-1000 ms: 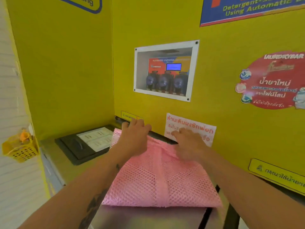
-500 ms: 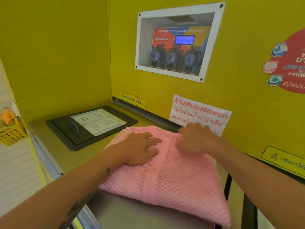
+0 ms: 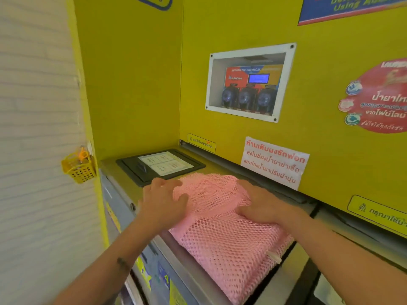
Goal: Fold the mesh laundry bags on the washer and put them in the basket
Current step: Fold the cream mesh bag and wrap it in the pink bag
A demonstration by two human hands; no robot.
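Note:
A pink mesh laundry bag (image 3: 222, 236) lies on the steel top of the washer (image 3: 120, 172), its near end hanging over the front edge. My left hand (image 3: 163, 202) grips the bag's far left edge, thumb on the mesh. At the far right edge, my right hand (image 3: 261, 204) holds it too. Between the hands the far part of the bag is bunched up and raised. A small yellow basket (image 3: 78, 169) hangs on the white wall at the left, well away from both hands.
A black hatch with white labels (image 3: 161, 165) is set into the washer top just behind the bag. Yellow panels close off the back and left, with a recessed dispenser window (image 3: 248, 84) and a paper notice (image 3: 274, 161). Another machine adjoins on the right.
Both hands slid from the bag's far edge to its left and right sides and gathered the far part into a raised bunch. The camera shifted left and back.

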